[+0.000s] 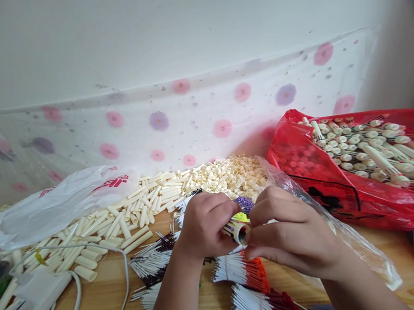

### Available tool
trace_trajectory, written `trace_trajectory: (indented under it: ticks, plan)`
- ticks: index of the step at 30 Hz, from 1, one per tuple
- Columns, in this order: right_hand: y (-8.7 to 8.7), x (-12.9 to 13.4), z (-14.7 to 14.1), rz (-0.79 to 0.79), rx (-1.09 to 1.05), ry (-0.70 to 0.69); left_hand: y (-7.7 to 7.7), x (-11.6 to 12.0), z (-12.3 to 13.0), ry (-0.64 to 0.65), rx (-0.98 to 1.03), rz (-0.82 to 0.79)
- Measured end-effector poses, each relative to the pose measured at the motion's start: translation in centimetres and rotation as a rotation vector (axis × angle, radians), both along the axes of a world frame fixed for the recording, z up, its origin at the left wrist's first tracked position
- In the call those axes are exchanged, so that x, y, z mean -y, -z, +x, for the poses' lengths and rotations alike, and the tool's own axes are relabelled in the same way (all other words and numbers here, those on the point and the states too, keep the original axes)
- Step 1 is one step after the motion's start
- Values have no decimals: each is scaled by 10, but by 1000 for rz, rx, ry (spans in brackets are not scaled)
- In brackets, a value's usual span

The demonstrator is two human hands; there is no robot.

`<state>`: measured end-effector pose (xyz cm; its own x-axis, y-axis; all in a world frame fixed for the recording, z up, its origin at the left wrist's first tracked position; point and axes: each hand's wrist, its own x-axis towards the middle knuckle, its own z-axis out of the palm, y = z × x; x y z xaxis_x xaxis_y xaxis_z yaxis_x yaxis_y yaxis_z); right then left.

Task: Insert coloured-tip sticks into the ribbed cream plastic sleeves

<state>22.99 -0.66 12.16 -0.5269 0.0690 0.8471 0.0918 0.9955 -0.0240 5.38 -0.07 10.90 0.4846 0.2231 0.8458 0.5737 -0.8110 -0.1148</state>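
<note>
Head view: just below the centre of the frame, a pale tube [235,232] is gripped in the curled fingers of the left hand [209,224], its open end turned toward the right hand [292,230]. The right fingers are bent and brought together at that end; whether anything small is pinched between them cannot be told.

Below the hands, an orange-tipped bundle [239,272] and a dark-red-tipped bundle [263,307] are laid on the table [215,304]. Dark-tipped sticks [153,259] are grouped left of the left wrist, and purple tips [244,204] are seen between the hands. Loose tubes [131,212] are heaped left of centre, with small cream parts [224,175] piled beside them.

At the right, a red bag [375,211] is filled with tubed pieces [372,150]. At the left, a white bag [60,205] is spread over part of the heap, and a power strip [34,304] is seen at the lower left. The wall [179,29] is partly covered by a flowered sheet [134,138].
</note>
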Motion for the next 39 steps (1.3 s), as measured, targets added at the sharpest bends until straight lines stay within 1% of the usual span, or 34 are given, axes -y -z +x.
trace_trajectory:
  ticks: [14, 17, 20, 24, 28, 32, 39]
  plan:
    - [5, -2, -6, 0, -36, 33, -1, 0, -2, 23, -3, -42]
    - [6, -3, -8, 19, -68, 81, 0, -3, -3, -8, 18, -12]
    - [7, -4, -9, 28, -80, 134, 0, -5, -3, -41, 25, -25]
    - [7, -6, -11, 42, -107, 183, -2, -5, -2, -48, 55, -25]
    - [7, -5, -13, 62, -135, 180, -4, -3, -1, -47, 80, -33]
    - [7, -3, -13, 79, -134, 184, -4, -1, -2, -55, 63, -69]
    - [10, -3, -14, 63, -110, 172, -4, -1, -2, -48, 40, -76]
